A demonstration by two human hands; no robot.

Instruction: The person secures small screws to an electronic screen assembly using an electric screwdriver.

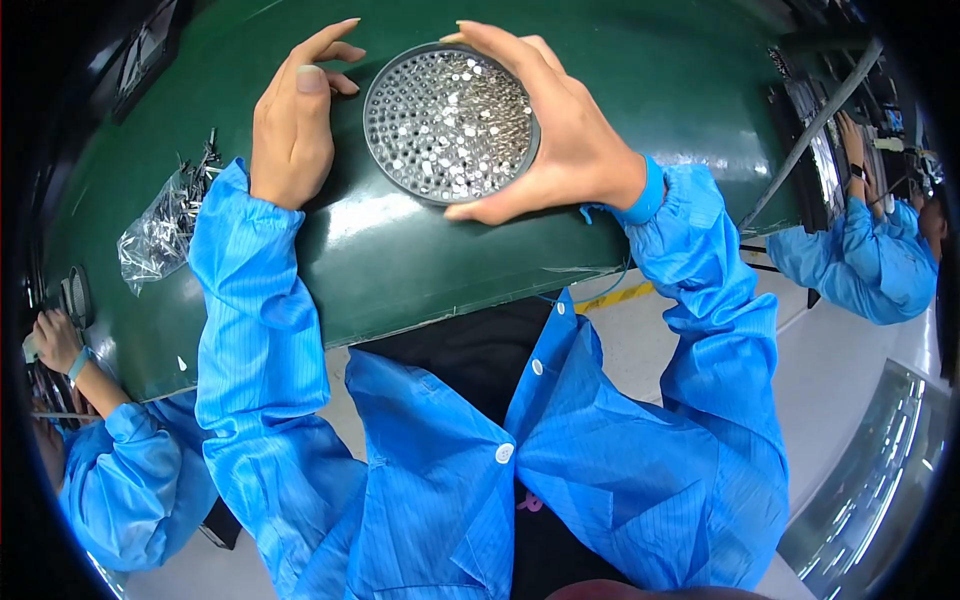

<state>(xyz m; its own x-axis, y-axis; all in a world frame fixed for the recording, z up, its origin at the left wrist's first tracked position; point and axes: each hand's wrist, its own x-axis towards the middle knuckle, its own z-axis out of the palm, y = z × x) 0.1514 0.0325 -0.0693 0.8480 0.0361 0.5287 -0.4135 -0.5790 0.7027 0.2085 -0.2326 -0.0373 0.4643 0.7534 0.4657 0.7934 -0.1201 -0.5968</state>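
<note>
A round dark tray (400,170) with rows of small holes is in front of me at the table's middle. Many small metal pins or screws (495,115) lie on it, heaped thickest at its right side. My right hand (575,135) grips the tray's right rim, thumb at the near edge and fingers round the far edge. Just left of the tray, my left hand (297,125) is held with curved fingers apart, touching nothing that I can see. Beside my left wrist lies a clear plastic bag (155,235) with thin metal pieces (205,165) at its mouth.
The green table (420,270) has its front edge close to my body. A blue wrist strap (645,195) with a thin cord is on my right wrist. Co-workers in blue sit at left (130,480) and right (860,250). A grey bar (815,130) slants at the right.
</note>
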